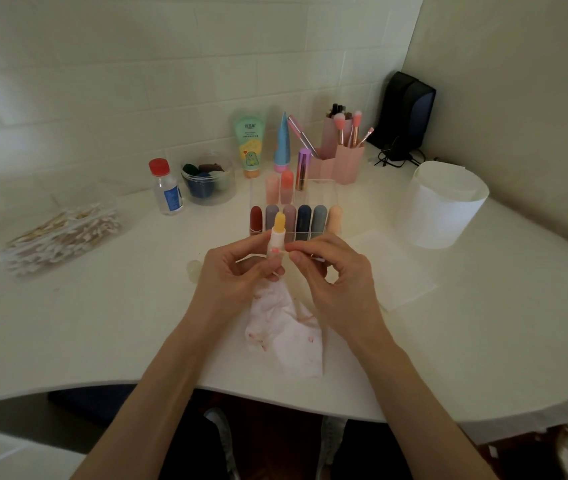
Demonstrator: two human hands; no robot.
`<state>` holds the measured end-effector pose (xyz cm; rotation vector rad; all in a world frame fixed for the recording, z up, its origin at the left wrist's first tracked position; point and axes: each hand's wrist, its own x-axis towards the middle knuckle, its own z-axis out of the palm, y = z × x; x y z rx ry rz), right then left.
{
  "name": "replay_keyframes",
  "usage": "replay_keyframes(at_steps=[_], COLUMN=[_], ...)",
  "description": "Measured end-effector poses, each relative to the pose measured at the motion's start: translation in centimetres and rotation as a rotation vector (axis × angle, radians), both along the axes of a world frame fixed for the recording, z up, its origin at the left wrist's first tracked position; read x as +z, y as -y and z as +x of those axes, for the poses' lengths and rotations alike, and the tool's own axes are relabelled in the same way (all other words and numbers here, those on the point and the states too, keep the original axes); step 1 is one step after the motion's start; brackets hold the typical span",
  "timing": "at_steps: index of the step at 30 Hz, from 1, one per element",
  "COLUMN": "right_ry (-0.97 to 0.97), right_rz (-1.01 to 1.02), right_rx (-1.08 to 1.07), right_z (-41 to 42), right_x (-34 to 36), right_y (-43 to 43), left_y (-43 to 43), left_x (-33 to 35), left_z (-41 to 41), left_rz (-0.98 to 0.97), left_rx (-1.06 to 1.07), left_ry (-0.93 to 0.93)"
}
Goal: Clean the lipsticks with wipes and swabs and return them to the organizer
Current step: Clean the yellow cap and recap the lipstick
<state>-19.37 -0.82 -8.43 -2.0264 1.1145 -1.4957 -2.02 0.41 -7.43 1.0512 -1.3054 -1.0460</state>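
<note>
My left hand grips an open lipstick upright, its yellow-orange bullet showing above a pale tube. My right hand pinches a thin cotton swab and holds its tip against the side of the tube. Behind the hands stands the clear organizer, with a front row of several capped lipsticks and three more at its back left. A stained, crumpled wipe lies on the table under my wrists. A translucent cap lies left of my left hand.
A clear bag of cotton swabs lies at the left. A small red-capped bottle, a jar of sponges, tubes, pink brush holders and a white wipes tub stand around the organizer. A flat white sheet lies at the right.
</note>
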Motion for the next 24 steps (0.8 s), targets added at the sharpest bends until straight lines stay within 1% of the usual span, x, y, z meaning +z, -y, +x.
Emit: replay_keyframes(at_steps=[4, 17, 21, 24], right_ry=[-0.008, 0.006, 0.008, 0.008], right_rz=[-0.004, -0.025, -0.014, -0.005], right_rx=[-0.003, 0.019, 0.021, 0.019], right_z=[-0.02, 0.07, 0.12, 0.02], right_x=[-0.06, 0.03, -0.01, -0.02], right_y=[0.05, -0.07, -0.09, -0.08], left_y=[0.23, 0.02, 0.26, 0.25], left_x=[0.15, 0.00, -0.05, 0.01], left_z=[0.08, -0.01, 0.00, 0.01], left_rz=[0.012, 0.021, 0.034, 0.031], left_rx=[0.015, -0.032, -0.003, -0.024], left_ry=[0.017, -0.066, -0.083, -0.087])
